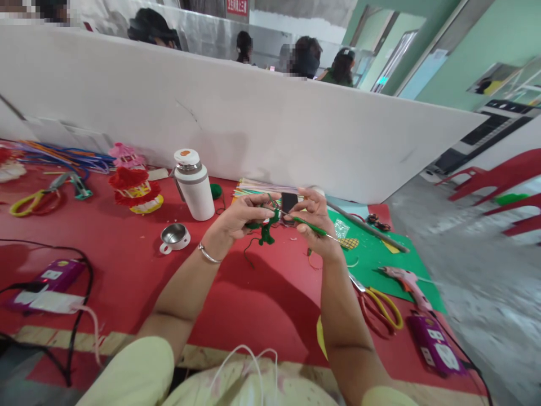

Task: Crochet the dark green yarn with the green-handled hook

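Between my two hands, above the red table, is a small piece of dark green crochet work (267,232). My left hand (247,214) pinches it by its upper left part, and a loose green yarn tail hangs below. In my right hand (315,223) is a crochet hook (310,225) with a green handle; its metal tip points left and reaches the crochet work. The exact place where the tip meets the yarn is too small to make out. A ball of green yarn (216,191) sits behind my left hand, beside the white thermos bottle (195,189).
A metal-lined cup (174,238) stands left of my left forearm. Scissors (380,307), a pink glue gun (408,285) and a purple power strip (437,345) lie at right. Red craft pieces (134,186) and another power strip (51,282) are at left. A white partition (253,124) closes the back.
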Demonstrator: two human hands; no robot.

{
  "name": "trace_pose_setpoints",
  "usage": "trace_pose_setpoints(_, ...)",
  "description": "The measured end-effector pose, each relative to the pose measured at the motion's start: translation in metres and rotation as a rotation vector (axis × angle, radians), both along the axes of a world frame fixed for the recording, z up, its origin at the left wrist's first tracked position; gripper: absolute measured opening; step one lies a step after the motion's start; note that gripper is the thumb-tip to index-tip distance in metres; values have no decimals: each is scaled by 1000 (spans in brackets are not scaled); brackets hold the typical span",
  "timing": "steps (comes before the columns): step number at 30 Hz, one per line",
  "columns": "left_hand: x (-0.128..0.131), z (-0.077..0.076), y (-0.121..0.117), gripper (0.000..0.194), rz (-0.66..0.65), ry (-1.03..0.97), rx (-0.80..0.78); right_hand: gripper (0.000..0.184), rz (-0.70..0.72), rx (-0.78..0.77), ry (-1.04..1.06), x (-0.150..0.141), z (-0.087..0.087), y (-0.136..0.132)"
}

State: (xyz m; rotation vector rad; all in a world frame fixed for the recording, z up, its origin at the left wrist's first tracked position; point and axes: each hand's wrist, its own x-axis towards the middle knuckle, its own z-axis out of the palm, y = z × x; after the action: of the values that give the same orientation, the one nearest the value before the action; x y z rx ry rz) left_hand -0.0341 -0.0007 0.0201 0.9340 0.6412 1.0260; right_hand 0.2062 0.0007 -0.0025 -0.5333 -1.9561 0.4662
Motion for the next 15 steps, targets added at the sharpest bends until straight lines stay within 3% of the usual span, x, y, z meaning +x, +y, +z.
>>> trace_pose_setpoints(11, -2, -5, 4, 50, -132, 109, 155, 25, 86, -86, -64, 6, 17, -15)
trace_pose_setpoints(15, -4, -5, 4, 50, -126, 116, 186, 26, 30, -94, -53, 4, 15, -17)
